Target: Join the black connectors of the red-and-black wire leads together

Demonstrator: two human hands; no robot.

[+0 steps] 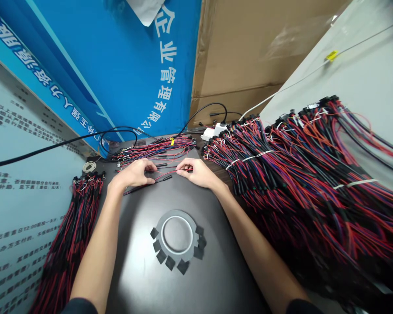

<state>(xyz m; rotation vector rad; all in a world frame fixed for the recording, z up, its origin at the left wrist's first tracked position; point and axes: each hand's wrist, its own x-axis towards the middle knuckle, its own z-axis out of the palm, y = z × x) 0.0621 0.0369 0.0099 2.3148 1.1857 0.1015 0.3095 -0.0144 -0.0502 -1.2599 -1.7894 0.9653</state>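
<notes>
Both hands are at the far part of the dark table. My left hand (136, 174) has its thumb and fingers curved apart around thin wires; whether it grips any of them is too small to tell. To its right, my right hand (196, 172) is closed in a pinch on a thin red and black wire (182, 169). A black cable piece (163, 179) lies just below and between the hands. Right behind them is a loose pile of red and black wires (160, 147). Nearer to me sits a round grey disc (178, 234) with black tape pieces stuck along its edge.
Large tied wire bundles (268, 161) fill the right side. Another wire bundle (81, 213) hangs at the left edge, beside a white roll (89, 167). Blue panel (118, 65) and cardboard (236, 52) stand behind. A black cable (46, 148) crosses from the left.
</notes>
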